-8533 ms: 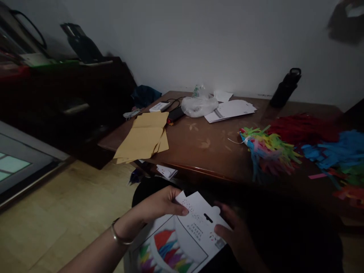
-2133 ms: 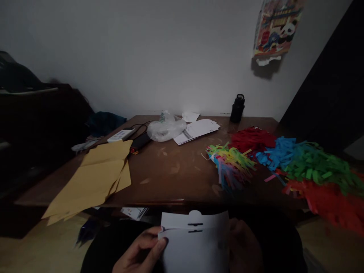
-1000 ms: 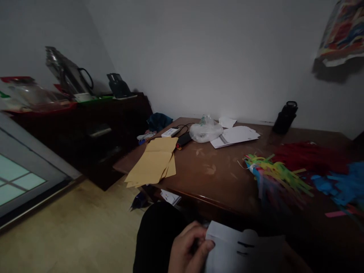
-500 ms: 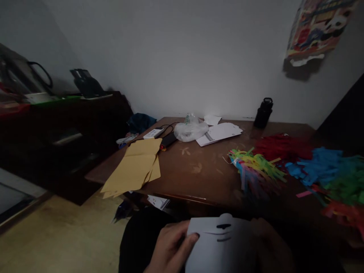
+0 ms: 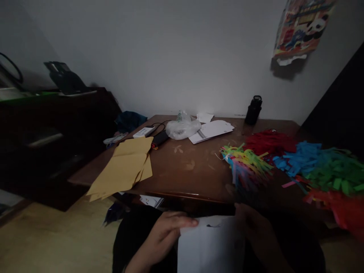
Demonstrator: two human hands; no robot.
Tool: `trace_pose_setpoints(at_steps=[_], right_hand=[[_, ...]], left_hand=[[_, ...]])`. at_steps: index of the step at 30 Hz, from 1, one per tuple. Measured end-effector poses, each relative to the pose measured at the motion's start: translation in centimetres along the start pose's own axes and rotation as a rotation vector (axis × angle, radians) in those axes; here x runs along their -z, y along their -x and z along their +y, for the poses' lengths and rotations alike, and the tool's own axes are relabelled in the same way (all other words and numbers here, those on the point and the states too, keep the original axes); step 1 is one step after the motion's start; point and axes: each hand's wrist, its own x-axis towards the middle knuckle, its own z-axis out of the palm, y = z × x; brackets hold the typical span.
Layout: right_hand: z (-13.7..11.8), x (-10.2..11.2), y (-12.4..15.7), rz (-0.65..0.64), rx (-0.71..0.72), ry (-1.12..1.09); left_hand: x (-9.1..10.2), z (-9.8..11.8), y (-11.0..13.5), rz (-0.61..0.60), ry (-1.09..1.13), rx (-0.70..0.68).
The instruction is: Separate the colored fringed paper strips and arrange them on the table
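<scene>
Over my lap, below the table edge, I hold a white card piece (image 5: 210, 246) with a small dark slot near its top edge. My left hand (image 5: 167, 233) pinches the upper left corner, thumb and fingers pressed together. At the upper right side my right hand (image 5: 253, 227) grips the same piece, though shadow darkens its fingers. The card's lower end runs out of view. Farther back on the table lies a stack of similar white card sheets (image 5: 213, 130).
Tan paper sheets (image 5: 122, 163) overhang the table's left edge. A clear plastic bag (image 5: 183, 127), a black pouch (image 5: 159, 139) and a black bottle (image 5: 253, 110) stand toward the back. Multicoloured paper strips (image 5: 247, 163), red strips (image 5: 270, 142), blue strips (image 5: 301, 157) and green strips (image 5: 338, 172) fill the right side.
The rounded top tab and long slits seen on the card earlier no longer show; only a small slot does. My left fingers have shifted onto its top edge. The whole view has swung slightly right.
</scene>
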Motion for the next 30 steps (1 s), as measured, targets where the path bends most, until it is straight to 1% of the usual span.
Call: trace_pose_setpoints(at_steps=[1,2,4,5,6,8,10,12,14,16,17,20,21,23,26,30], right_hand=[[-0.2,0.3,-0.2,-0.058,0.029,0.058],[-0.6,0.6,-0.4,-0.145,0.062,0.096],[-1.7,0.9,-0.9,-0.317,0.170,0.131],[-2.3,1.0,-1.1,-0.373,0.237,0.145],[-2.9,1.0,-1.4,-0.397,0.304,0.162],[-3.8,1.0,-1.6,-0.418,0.425,0.195],[-4.4,1.2,-1.7,-0.447,0.498,0.222],[-4.7,1.5,-1.5,-0.466,0.525,0.271],[-4.8,1.7,-1.3,-0.472,0.515,0.368],[-5.0,1.6,-1.3,-0.441,0.534,0.477],[-5.1,1.4,-1.3,-0.409,0.575,0.525],[-5.9,0.3,-1.8,-0.349,0.779,0.679],[-6.2,-0.1,-1.9,-0.355,0.838,0.738],[-6.9,-0.9,-2.2,-0.396,0.905,0.852],[-7.4,-1.4,-2.5,-0.439,0.948,0.953],[-7.4,-1.3,-3.2,-0.512,0.985,1.009]], left_hand=[[0.2,-0.1,0.0,-0.037,0.025,0.025],[0.4,-0.1,0.1,-0.074,0.042,0.057],[0.8,0.0,0.3,-0.145,0.039,0.127],[1.1,0.1,0.4,-0.180,0.027,0.153],[1.3,0.2,0.4,-0.209,0.010,0.171],[1.5,0.5,0.3,-0.221,-0.020,0.195],[1.4,0.9,0.0,-0.206,-0.011,0.213],[0.9,1.1,-0.3,-0.183,0.016,0.231],[0.2,1.3,-0.5,-0.163,0.029,0.256],[-0.5,1.3,-0.5,-0.145,0.033,0.310],[-0.8,1.3,-0.4,-0.142,0.041,0.336],[-1.4,1.1,-0.3,-0.156,0.068,0.379],[-1.5,1.1,-0.3,-0.155,0.075,0.380],[-1.6,1.1,-0.3,-0.159,0.093,0.379],[-1.7,1.2,-0.6,-0.145,0.106,0.384],[-2.0,1.3,-0.8,-0.115,0.109,0.387]])
